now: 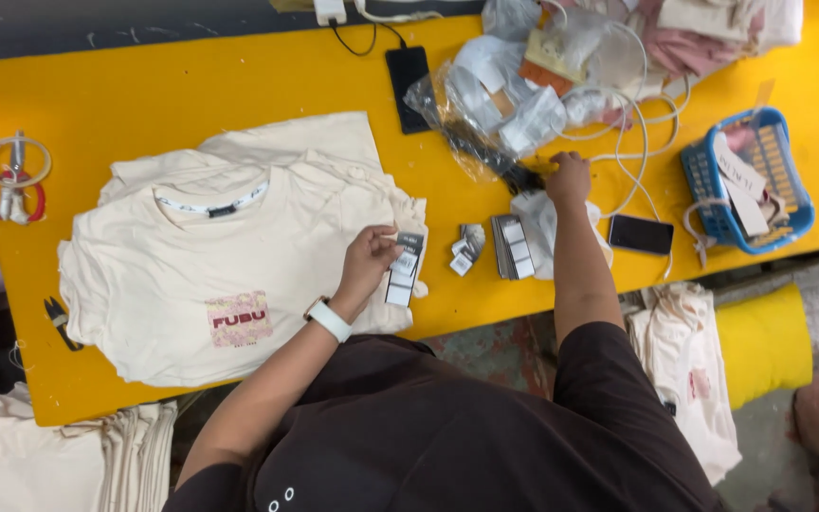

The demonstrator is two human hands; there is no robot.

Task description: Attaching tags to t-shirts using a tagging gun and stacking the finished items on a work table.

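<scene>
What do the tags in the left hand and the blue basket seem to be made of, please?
The tags look like thin card, flat and stiff with a matte printed face. The blue basket looks like moulded plastic, judging by its glossy slotted walls.

- The person wears a dark brown short-sleeved top, plain and loose, with soft folds across the front.
- Its right sleeve (609,365) ends above the elbow, so the forearm beyond it is bare.
- Below that sleeve, low on the top's front, sit two small round white eyelets (281,498), side by side.
- A white wristband (330,320) circles the left wrist, left of the sleeve; a small rose-gold watch case shows at its edge.
- Both hands are bare, without gloves or rings that can be made out.
</scene>
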